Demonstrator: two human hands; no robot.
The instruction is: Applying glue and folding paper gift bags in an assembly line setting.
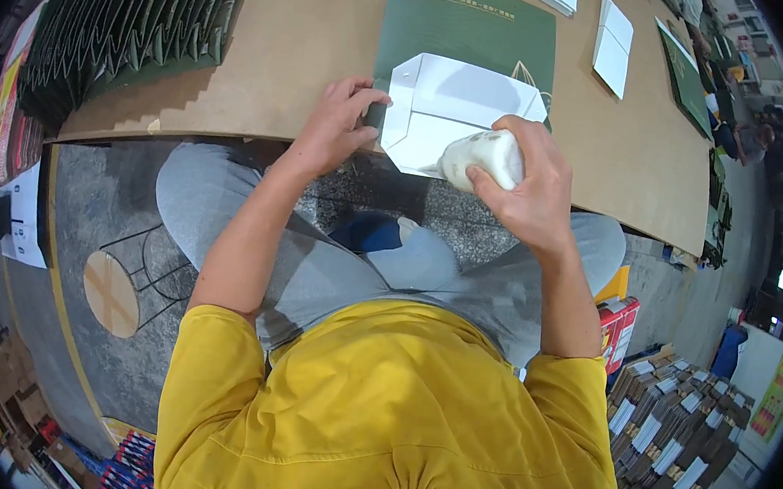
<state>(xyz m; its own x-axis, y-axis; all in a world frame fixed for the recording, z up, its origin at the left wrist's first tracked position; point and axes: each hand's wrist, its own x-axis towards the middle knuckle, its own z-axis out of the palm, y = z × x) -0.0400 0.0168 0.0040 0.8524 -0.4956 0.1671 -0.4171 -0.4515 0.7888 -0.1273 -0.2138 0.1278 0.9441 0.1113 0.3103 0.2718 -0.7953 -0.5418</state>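
A green paper bag point(469, 30) lies flat on the table, its bottom end toward me. That end is unfolded into white flaps point(467, 92) with slanted corners. My left hand point(335, 126) grips the bag's left edge, fingertips on top beside the flaps and thumb nearer me. In my right hand point(537, 183) is a white squeeze glue bottle point(484, 159), tilted with its nozzle pointing left. The nozzle tip is at the near flap, close to its front edge. Whether any glue has come out cannot be made out.
Several folded green bags point(139, 22) stand packed at the table's far left. A white card point(613, 47) and another green item point(685, 80) lie to the right. A round stool point(112, 293) stands left of my legs; stacked bundles point(674, 441) are behind on the right.
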